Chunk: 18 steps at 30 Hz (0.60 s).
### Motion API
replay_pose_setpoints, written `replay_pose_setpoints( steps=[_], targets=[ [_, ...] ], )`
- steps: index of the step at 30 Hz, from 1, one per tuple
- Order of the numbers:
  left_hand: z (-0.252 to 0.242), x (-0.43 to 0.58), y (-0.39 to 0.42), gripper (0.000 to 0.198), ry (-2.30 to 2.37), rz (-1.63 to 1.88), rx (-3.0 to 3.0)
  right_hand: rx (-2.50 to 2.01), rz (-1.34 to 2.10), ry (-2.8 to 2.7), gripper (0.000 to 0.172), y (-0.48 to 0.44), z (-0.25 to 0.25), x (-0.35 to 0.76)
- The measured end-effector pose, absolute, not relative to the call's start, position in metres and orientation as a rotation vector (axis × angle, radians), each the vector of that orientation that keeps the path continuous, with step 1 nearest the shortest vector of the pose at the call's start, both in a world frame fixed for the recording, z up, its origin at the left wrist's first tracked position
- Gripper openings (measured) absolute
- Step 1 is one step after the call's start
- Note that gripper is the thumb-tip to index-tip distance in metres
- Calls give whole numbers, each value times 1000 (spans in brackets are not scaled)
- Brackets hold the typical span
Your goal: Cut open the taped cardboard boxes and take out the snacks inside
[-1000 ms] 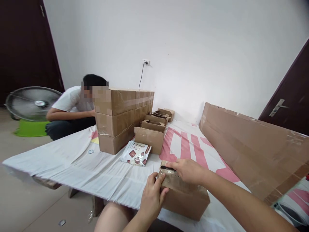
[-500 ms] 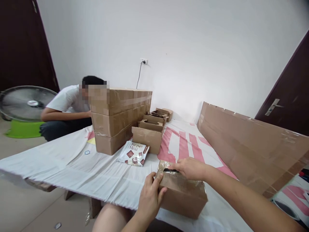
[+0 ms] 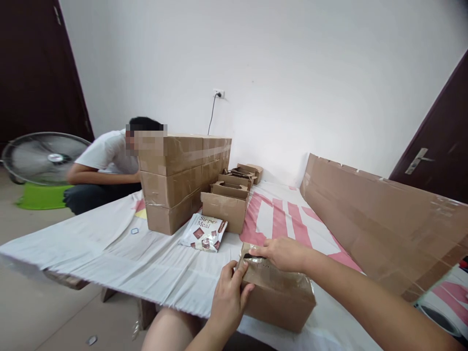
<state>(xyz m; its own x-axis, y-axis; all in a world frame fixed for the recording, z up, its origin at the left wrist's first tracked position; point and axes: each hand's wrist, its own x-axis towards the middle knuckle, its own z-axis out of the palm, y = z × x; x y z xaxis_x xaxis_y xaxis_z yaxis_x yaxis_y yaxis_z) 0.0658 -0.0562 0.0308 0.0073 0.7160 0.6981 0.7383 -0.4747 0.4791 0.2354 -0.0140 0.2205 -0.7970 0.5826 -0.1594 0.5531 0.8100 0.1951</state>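
Observation:
A taped cardboard box (image 3: 280, 297) lies at the table's near edge, in front of me. My left hand (image 3: 230, 295) grips its left end, fingertips on the top edge and thumb against the near side. Above the box top, my right hand (image 3: 281, 253) is closed, with its index finger stretched left onto a narrow dark strip (image 3: 254, 256). I cannot make out whether the strip is a tool or a slot in the cardboard. Clear tape (image 3: 252, 248) shines around it. Just beyond lies a white printed pouch (image 3: 204, 233).
Stacked taped boxes (image 3: 171, 183) stand left of centre. Open cartons (image 3: 224, 207) line up beside them. A large cardboard sheet (image 3: 376, 219) stands along the right side. Behind the stack crouches a person in a white shirt (image 3: 104, 151), near a fan (image 3: 47, 158) and green stool (image 3: 44, 196).
My right hand has slid slightly left along the box top, and the dark strip's left end sits further left. My left hand keeps its hold. The whole view has shifted slightly.

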Motion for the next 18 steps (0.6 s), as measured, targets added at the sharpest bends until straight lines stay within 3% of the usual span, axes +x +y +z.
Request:
replay_pose_setpoints(
  steps=[18],
  targets=[
    [36, 67, -58, 35, -1570, -1459, -2138, 835, 326, 2650, 50, -16, 220, 245]
  ],
)
